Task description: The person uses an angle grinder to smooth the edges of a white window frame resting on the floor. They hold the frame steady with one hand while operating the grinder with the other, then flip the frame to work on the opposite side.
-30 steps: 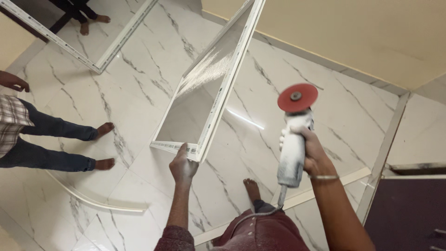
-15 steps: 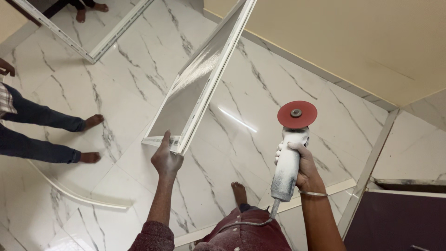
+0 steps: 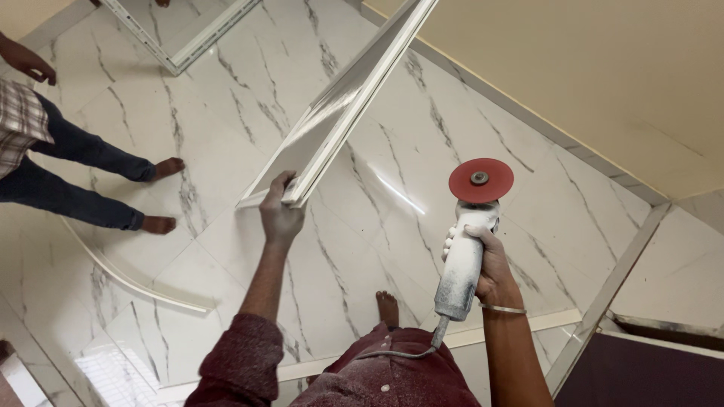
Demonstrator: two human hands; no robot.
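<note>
Raised glossy white frame (image 3: 339,113), dusty grinder (image 3: 464,264)

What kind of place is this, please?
Probably a room under fit-out or renovation. The floor is polished white marble tile, the left hand grips a long white frame section, the right hand holds a dusty angle grinder, and loose white strips lie about.

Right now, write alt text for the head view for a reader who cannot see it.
The left hand grips the lower end of a long white frame panel, while the right hand holds a dusty white angle grinder with a red disc. Another person's bare feet stand on the white marble floor.
</note>
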